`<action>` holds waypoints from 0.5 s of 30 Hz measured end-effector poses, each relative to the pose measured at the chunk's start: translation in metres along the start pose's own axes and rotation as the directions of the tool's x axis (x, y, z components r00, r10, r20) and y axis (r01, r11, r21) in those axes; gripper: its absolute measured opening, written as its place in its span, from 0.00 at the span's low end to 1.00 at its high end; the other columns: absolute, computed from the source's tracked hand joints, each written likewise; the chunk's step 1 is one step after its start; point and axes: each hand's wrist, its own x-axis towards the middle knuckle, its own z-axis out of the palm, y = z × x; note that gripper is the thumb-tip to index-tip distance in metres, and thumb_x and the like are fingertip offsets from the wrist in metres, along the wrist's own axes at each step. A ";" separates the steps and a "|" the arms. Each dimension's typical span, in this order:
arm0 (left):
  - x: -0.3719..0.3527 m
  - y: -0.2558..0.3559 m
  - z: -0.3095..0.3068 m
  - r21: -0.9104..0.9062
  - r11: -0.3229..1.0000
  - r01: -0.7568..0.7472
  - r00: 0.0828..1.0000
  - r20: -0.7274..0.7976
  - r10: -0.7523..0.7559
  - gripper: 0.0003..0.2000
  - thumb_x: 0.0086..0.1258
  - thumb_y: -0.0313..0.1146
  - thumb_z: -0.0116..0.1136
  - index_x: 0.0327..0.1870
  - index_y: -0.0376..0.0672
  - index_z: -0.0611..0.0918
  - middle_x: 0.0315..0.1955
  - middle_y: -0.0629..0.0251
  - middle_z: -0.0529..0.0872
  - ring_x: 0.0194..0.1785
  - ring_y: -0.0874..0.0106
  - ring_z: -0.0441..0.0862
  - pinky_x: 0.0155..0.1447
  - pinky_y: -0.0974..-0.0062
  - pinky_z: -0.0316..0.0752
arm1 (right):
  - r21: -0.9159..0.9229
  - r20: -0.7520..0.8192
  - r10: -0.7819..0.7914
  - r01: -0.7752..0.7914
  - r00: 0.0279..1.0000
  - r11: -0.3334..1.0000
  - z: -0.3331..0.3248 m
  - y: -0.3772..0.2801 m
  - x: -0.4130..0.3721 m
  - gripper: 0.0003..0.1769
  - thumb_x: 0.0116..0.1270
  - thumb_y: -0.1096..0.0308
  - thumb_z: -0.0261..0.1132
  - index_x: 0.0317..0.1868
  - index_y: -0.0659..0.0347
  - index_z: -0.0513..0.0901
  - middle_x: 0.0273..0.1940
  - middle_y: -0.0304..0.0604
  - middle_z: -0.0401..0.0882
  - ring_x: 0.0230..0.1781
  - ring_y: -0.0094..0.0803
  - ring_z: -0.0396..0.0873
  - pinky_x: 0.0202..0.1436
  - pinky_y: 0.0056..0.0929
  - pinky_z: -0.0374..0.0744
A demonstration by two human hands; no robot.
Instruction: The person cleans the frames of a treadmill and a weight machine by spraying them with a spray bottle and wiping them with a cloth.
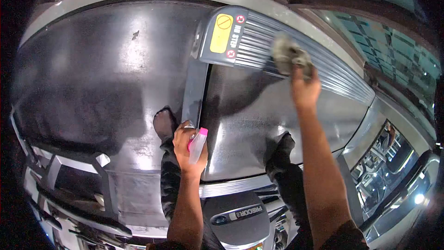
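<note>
Clearly, the boldest writing from where I stand is the white "NO STEP" on the grey end cap of the ribbed side rail, set sideways to the wearer. Round red-and-white symbols sit at either end of the words, and next to them is a yellow label bearing a circle with a slash. Lower down, the dark plastic cover between the legs carries the brand name "PRECOR", with a small mark beside it too tiny for me to make out.

The right hand has its fingers closed on a bunched, greyish cloth over the ribbed rail. The cloth is blurred, so its edges are lost, and I can't tell how firmly it presses there. The left hand grips a pale, translucent bottle with a pink tip, held near the grey bar; the fingers and palm hide part of it, and I can't see any lettering or what it contains.

Dark trousers cover the legs, and the feet, one by the left hand, are partly lost in shadow. The forearms run off the bottom edge.
</note>
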 end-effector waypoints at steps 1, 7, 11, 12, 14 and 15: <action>0.000 -0.001 -0.002 0.000 1.000 0.006 1.000 0.000 -0.006 0.16 0.48 0.15 0.65 0.39 0.38 0.78 0.42 0.52 0.83 0.54 0.49 0.81 0.58 0.57 0.74 | -0.103 -0.044 0.098 -0.102 0.994 0.989 -0.013 0.013 0.010 0.27 0.69 0.59 0.67 0.58 0.75 0.78 0.50 0.61 0.86 0.49 0.52 0.86 0.54 0.39 0.82; 0.001 -0.004 -0.002 -0.011 1.000 0.003 1.000 0.012 -0.003 0.17 0.47 0.14 0.64 0.39 0.39 0.78 0.40 0.55 0.81 0.55 0.49 0.81 0.58 0.57 0.74 | -0.323 -0.054 0.192 -0.199 0.980 0.925 0.015 0.012 0.006 0.28 0.65 0.52 0.68 0.54 0.70 0.83 0.45 0.66 0.85 0.50 0.57 0.85 0.54 0.44 0.80; 0.000 0.001 -0.001 0.019 0.998 -0.058 0.998 0.030 0.058 0.13 0.56 0.17 0.69 0.41 0.37 0.80 0.46 0.49 0.85 0.52 0.50 0.84 0.57 0.62 0.77 | -0.173 0.063 0.130 -0.118 0.989 0.978 0.038 -0.025 -0.025 0.25 0.65 0.55 0.67 0.55 0.66 0.83 0.44 0.63 0.86 0.49 0.54 0.86 0.52 0.40 0.81; -0.001 0.001 0.000 0.016 0.998 -0.056 0.998 0.037 0.055 0.12 0.57 0.17 0.69 0.41 0.37 0.81 0.46 0.49 0.85 0.52 0.50 0.84 0.57 0.62 0.77 | -0.132 0.105 -0.021 0.035 0.994 0.991 0.052 -0.026 -0.031 0.25 0.65 0.57 0.67 0.57 0.65 0.82 0.42 0.63 0.86 0.48 0.53 0.86 0.51 0.39 0.82; -0.002 0.001 0.002 0.014 0.998 -0.055 0.997 0.052 0.054 0.12 0.57 0.17 0.69 0.40 0.37 0.81 0.46 0.50 0.85 0.51 0.51 0.84 0.57 0.62 0.77 | -0.237 0.211 -0.013 0.064 0.977 0.969 0.058 -0.072 -0.037 0.30 0.62 0.55 0.69 0.61 0.63 0.80 0.45 0.66 0.85 0.48 0.57 0.85 0.55 0.47 0.82; -0.002 0.000 0.002 0.010 0.998 -0.060 0.997 0.055 0.060 0.12 0.57 0.17 0.68 0.40 0.37 0.81 0.46 0.50 0.85 0.51 0.51 0.84 0.57 0.62 0.77 | -0.251 0.272 0.025 0.046 0.962 0.967 0.060 -0.083 -0.033 0.31 0.62 0.53 0.68 0.63 0.60 0.80 0.46 0.64 0.85 0.49 0.57 0.85 0.55 0.48 0.82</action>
